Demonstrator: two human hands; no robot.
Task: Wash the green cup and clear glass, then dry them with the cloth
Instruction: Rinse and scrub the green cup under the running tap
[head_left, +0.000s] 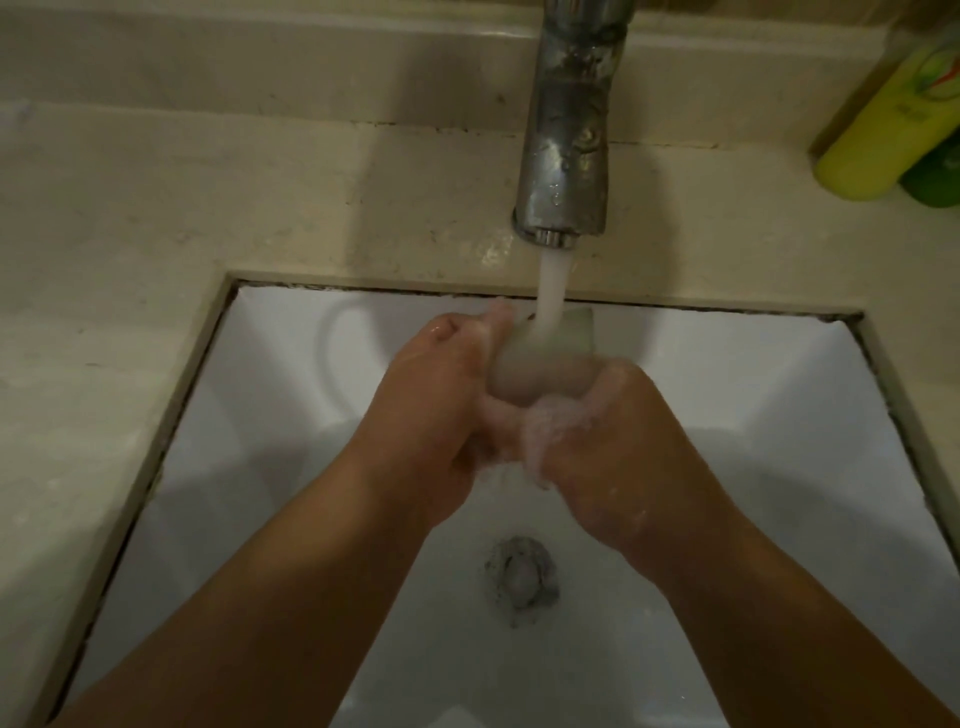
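Note:
The clear glass (550, 353) is tilted under the running tap, its mouth toward the back of the sink, and the water stream falls into it. My left hand (436, 410) grips its left side with the thumb along the rim. Soapy foam covers my right hand (608, 452), which holds the glass from below and on the right. The green cup and the cloth are out of view.
The metal tap (569, 130) stands on the beige counter behind the white sink (779, 395). The drain (519, 577) lies below my hands. A yellow bottle (893, 124) and a green one (935, 182) stand at the back right.

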